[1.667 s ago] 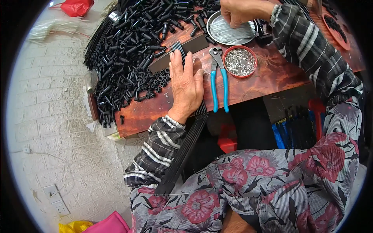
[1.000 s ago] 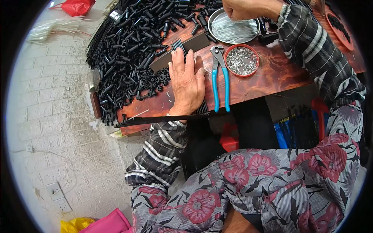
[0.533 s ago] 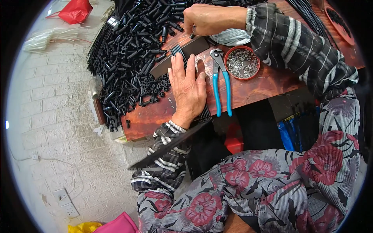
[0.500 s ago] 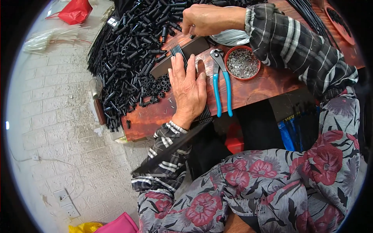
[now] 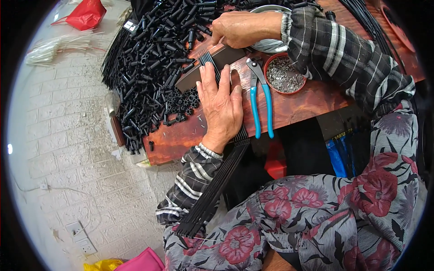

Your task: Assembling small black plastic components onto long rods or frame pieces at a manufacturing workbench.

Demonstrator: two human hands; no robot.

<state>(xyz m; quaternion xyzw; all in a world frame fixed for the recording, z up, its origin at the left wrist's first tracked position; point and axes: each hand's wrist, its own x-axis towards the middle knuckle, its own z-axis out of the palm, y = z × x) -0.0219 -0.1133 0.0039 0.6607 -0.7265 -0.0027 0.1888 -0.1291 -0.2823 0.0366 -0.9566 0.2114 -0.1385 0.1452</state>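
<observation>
black rods [image 5: 216,185] run beneath the flat, outstretched left hand [image 5: 220,106] and past the table [image 5: 312,106] edge, their thin tips [image 5: 206,57] by a brown block [image 5: 231,54]; the right hand [image 5: 246,30] curls near those tips, its hold impossible to tell.

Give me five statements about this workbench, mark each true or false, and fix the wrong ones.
1. The left hand lies over a row of thin black rods. True.
2. The pliers are red-handled. False: the pliers are blue-handled.
3. The red dish of small silver pieces sits to the right of the pliers. True.
4. The right hand is gripping the pliers. False: the right hand is by the brown block, and the pliers lie on the table.
5. Black tubular parts are heaped left of the pliers. True.
</observation>
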